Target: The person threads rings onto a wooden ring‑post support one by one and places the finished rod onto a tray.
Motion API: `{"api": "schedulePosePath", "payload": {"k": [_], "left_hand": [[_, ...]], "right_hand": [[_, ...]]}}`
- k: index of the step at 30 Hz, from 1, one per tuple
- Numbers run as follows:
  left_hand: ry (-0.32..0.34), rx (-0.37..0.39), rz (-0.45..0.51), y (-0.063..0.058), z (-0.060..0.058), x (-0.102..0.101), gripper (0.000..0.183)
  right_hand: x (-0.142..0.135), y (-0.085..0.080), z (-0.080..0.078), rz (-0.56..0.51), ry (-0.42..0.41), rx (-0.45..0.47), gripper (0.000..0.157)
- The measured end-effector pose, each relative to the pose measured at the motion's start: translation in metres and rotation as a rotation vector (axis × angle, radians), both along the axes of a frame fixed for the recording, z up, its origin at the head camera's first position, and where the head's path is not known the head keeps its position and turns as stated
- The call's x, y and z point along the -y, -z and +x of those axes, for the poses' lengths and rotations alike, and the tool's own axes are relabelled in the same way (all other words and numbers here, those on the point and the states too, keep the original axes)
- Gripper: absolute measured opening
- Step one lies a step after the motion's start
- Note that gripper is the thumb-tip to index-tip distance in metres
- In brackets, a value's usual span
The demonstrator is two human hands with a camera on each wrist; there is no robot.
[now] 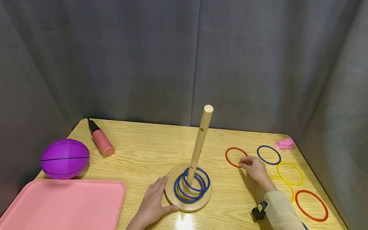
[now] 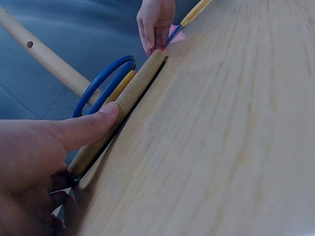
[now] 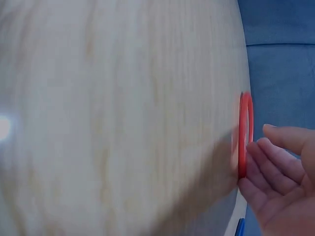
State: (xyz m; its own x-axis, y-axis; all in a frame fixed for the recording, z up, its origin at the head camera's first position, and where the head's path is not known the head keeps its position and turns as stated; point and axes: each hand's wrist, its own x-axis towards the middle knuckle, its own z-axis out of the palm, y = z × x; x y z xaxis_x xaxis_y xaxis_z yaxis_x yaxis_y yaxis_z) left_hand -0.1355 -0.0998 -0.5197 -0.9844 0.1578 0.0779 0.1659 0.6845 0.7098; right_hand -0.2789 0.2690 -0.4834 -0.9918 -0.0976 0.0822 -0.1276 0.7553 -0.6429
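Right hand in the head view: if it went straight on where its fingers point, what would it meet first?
The red ring just in front of the right hand, most likely; whether they already touch is hard to tell.

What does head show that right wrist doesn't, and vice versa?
Head only: the left hand at the ring stand, purple ball, pump, pink tray, pink toy, yellow rings and black wrist camera.

Right wrist only: the palm side of the right hand; head sees its back.

Both: that hand with fingertips at a red ring, the wooden tabletop and the curtain. A blue sliver at right wrist's bottom edge is probably a ring.
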Motion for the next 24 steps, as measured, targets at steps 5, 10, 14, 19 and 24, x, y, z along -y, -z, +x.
{"api": "schedulePosePath", "payload": {"k": [5,10,14,19,24], "left_hand": [[0.006,-0.002,0.007,0.000,0.000,0.000,0.107],[0.002,-0.010,0.009,0.000,0.001,-0.001,0.107],[0.006,-0.009,0.008,-0.001,0.002,-0.001,0.107],[0.014,-0.006,0.002,-0.002,0.002,0.000,0.107],[0.016,-0.002,0.001,-0.002,0.001,0.001,0.107]], "right_hand": [[-0.002,0.001,-0.003,-0.037,0.022,-0.016,0.026],[-0.003,0.002,-0.013,-0.069,-0.020,0.061,0.058],[-0.003,0.004,-0.021,-0.013,-0.063,0.112,0.082],[-0.004,0.006,-0.024,0.048,-0.111,0.133,0.091],[-0.006,0.005,-0.022,0.075,-0.235,0.122,0.091]]}}
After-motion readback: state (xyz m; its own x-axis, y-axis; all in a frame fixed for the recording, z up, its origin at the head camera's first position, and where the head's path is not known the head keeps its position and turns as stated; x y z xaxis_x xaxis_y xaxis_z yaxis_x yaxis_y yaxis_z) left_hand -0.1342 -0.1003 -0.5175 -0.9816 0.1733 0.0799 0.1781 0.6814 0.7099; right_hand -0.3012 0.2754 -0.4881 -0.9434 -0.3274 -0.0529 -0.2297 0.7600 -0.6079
